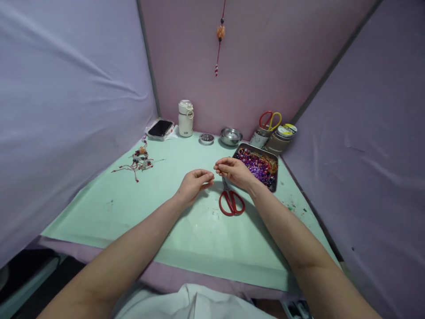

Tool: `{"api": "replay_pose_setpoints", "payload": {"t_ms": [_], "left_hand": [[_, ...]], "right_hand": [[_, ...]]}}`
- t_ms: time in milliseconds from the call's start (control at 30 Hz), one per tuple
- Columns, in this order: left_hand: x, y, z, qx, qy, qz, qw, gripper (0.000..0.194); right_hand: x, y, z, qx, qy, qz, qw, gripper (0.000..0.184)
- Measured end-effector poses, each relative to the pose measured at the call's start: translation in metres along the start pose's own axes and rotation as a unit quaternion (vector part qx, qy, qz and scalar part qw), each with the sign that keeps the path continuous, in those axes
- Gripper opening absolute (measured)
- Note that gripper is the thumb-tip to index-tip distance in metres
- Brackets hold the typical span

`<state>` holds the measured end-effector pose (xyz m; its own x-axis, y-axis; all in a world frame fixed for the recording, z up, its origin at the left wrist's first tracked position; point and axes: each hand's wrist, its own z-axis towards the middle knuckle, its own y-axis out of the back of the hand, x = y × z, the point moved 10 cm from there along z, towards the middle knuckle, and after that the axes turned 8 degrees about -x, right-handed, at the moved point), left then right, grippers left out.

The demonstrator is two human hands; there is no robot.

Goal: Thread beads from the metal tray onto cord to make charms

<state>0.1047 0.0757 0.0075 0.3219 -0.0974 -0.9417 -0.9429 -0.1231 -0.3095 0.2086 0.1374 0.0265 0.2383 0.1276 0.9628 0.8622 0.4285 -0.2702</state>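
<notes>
Left fingers (pixel 208 177) and right fingers (pixel 223 168) are pinched nearly together; I can't tell what, if anything, they hold. Just nearside, red-handled scissors (pixel 236 213) run blades-first beneath the right ones, tips hidden; tabletop (pixel 96 217) stretches leftward.

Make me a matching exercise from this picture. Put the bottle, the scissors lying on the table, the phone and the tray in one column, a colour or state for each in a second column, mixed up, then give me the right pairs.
Column one
1. Bottle
2. Scissors
3. Phone
4. Tray

Column two
A. Red handles, lying on the table
B. Holds beads
C. Cream, standing upright
D. Dark screen

Right pairs: 1-C, 2-A, 3-D, 4-B
</notes>
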Motion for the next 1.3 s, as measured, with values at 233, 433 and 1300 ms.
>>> {"api": "replay_pose_setpoints", "payload": {"t_ms": [233,433,1300], "left_hand": [[-0.0009,-0.0001,-0.0011,-0.009,0.002,-0.003,1.0,0.026],[-0.001,-0.0001,-0.0013,-0.006,-0.001,0.0,1.0,0.027],[0.0003,0.0025,0.0001,-0.012,-0.009,0.009,1.0,0.027]], "right_hand": [[-0.0075,0.0052,0.0039,-0.019,0.003,0.02,1.0,0.02],[-0.0112,0.0034,0.005,-0.012,-0.006,0.059,0.998,0.021],[-0.008,-0.0006,0.0022,-0.007,0.001,0.027,1.0,0.022]]}}
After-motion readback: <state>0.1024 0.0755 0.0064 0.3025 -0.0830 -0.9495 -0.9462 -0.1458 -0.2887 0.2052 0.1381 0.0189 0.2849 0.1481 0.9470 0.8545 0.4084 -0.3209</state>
